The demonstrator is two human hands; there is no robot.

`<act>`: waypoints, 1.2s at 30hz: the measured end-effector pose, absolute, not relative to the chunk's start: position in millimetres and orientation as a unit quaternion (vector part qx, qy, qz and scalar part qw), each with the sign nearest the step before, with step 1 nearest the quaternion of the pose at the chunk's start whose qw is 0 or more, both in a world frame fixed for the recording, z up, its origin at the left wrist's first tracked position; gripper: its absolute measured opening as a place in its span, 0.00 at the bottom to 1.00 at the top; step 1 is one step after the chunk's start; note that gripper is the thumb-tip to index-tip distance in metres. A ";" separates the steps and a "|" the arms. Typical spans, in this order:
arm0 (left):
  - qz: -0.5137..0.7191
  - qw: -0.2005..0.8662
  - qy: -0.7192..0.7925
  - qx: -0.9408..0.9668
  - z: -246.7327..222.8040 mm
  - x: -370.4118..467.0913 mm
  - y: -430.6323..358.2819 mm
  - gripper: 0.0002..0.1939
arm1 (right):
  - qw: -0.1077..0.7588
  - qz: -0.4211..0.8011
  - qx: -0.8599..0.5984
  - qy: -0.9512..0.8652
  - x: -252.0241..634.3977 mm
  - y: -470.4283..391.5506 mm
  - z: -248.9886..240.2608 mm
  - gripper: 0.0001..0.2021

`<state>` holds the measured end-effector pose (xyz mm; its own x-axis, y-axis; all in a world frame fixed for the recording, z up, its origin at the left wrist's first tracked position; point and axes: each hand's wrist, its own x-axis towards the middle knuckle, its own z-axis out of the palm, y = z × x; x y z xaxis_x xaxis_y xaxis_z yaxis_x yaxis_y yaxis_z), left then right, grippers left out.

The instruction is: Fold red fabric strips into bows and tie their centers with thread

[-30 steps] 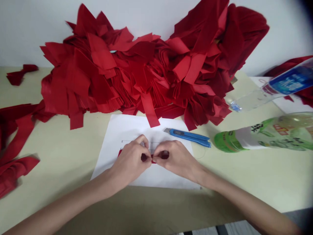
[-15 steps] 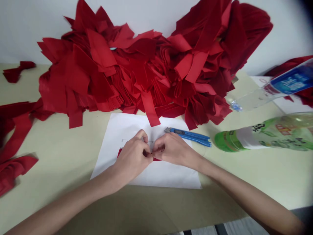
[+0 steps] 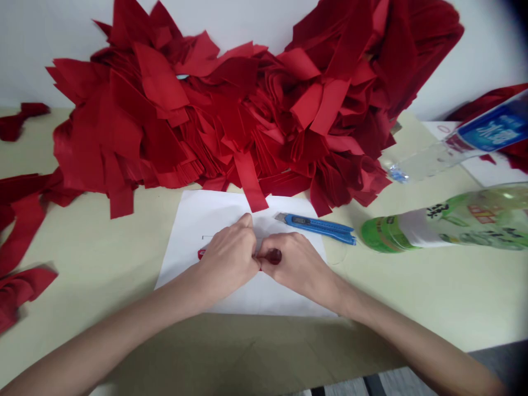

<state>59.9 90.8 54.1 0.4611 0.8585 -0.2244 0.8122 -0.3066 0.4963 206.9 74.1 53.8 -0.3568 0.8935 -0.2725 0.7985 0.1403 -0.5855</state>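
A red strip [image 3: 200,255] lies near the middle of the sheet [image 3: 247,301], its left end peeking out beside a drawn line that probably serves as a guide. The right hand [image 3: 291,259] pinches it between thumb and forefinger, seemingly to control a small spot precisely. The left hand [image 3: 230,254] curls over it, perhaps to steady it; its fingertips are hidden, so I cannot tell whether it grips. The knife [image 3: 319,227] crosses the sheet's right edge, likely for easy reach. The pile [image 3: 231,126] fills the table's [image 3: 416,308] far edge, leaving working room nearer.
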 end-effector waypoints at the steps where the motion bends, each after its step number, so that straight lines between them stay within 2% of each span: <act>1: 0.038 0.276 0.514 0.811 54.8 61.2 92.4 0.11 | 0.072 0.340 -0.560 -0.752 207.6 74.2 53.7 0.08; 7: 0.083 0.279 0.480 0.827 52.2 60.5 95.7 0.15 | 0.078 0.360 -0.550 -0.750 211.4 75.6 54.0 0.09; 17: 0.184 0.270 0.428 0.843 35.2 47.2 78.6 0.12 | 0.106 0.353 -0.541 -0.756 214.6 70.1 49.6 0.08; 24: 0.201 0.243 0.404 0.859 32.7 46.1 74.8 0.12 | 0.115 0.312 -0.544 -0.771 213.5 68.6 44.0 0.03; 31: 0.177 0.276 0.400 0.856 39.0 46.9 85.5 0.14 | 0.085 0.291 -0.545 -0.781 209.9 70.4 48.1 0.02; 36: 0.177 0.200 0.368 0.891 39.5 44.8 74.3 0.11 | 0.124 0.199 -0.480 -0.845 214.6 61.4 38.9 0.04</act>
<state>44.8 74.3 39.5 0.6661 0.7265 0.1689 0.5848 -0.6493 0.4863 214.6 61.4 38.9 -0.5083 0.8610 0.0190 0.7618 0.4599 -0.4562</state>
